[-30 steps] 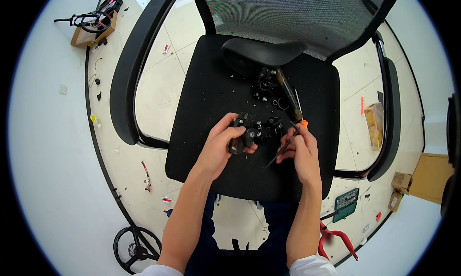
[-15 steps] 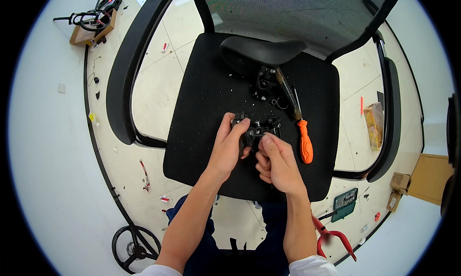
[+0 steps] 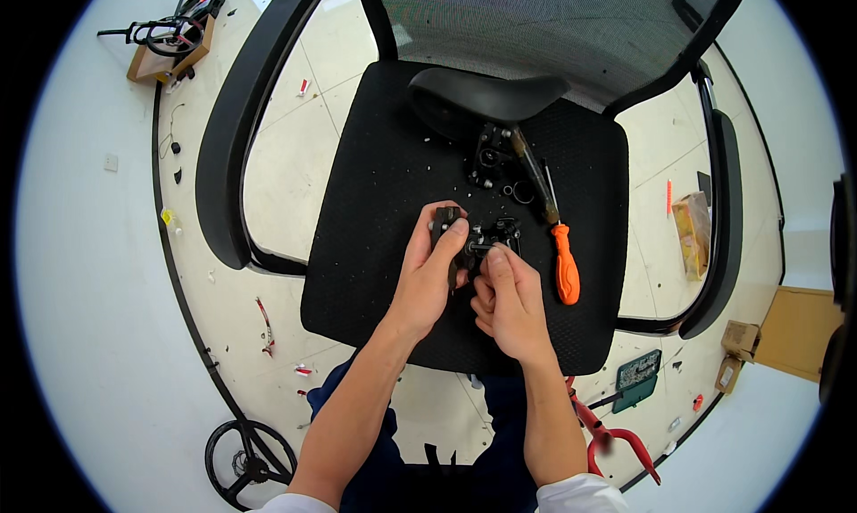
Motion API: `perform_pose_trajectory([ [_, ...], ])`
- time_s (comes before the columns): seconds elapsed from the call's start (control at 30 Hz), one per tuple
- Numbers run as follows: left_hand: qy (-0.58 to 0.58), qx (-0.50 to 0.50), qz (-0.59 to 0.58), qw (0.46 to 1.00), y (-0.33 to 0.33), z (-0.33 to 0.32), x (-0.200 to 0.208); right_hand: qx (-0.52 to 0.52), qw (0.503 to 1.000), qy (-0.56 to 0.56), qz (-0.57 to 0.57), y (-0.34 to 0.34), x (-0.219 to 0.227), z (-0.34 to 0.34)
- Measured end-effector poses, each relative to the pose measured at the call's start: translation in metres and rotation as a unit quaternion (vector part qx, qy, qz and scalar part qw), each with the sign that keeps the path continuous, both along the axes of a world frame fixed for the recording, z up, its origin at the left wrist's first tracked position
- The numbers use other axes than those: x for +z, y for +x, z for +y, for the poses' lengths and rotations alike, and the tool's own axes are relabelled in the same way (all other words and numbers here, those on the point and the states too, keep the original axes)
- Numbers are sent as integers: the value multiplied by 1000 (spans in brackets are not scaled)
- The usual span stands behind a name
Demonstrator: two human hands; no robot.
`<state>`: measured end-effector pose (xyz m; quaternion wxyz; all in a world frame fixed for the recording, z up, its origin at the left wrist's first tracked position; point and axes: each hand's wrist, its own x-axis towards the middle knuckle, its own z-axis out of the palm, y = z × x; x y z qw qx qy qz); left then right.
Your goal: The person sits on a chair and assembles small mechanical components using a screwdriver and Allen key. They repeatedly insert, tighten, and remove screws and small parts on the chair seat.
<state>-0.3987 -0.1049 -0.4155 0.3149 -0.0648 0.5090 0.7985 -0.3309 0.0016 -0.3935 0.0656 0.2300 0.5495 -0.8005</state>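
My left hand (image 3: 423, 281) grips a small black metal bicycle part (image 3: 445, 216), thumb on top and fingers wrapped behind. The fingers of my right hand (image 3: 513, 312) pinch a thin metal hex key (image 3: 479, 246), whose tip meets the part's side. Just beyond lies another black metal piece with bolts (image 3: 508, 231), close to the held one; whether they join, I cannot tell. A black bicycle saddle (image 3: 491, 95) rests farther back on the chair seat (image 3: 375, 191), with a bolted clamp (image 3: 491, 156) below it and a worn post (image 3: 534, 174) alongside. An orange-handled screwdriver (image 3: 565, 267) lies right of my hands.
Armrests (image 3: 234, 129) flank the seat, and a mesh backrest (image 3: 536, 31) rises behind. On the floor are a spoked black wheel (image 3: 214, 455), a red frame or fork (image 3: 638, 442), a green tool case (image 3: 637, 383), and cardboard boxes (image 3: 741, 339). Small metal rings (image 3: 523, 191) lie by the post.
The part in my left hand has turned to a more upright position. My right hand has shifted slightly left and up, still pinching the hex key.
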Motion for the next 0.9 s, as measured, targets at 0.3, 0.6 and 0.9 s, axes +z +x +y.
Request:
perform_pose_trajectory([
  [0.3,-100,43,126,986,1,0,-6,20,999,36,1,-1,-6,-11],
  [0.6,-280,103,224,928,-7,3,-3,-22,997,-79,-10,-8,-22,-26],
  [0.9,-278,122,283,910,2,-5,-7,-63,995,-74,-2,5,-31,-39],
])
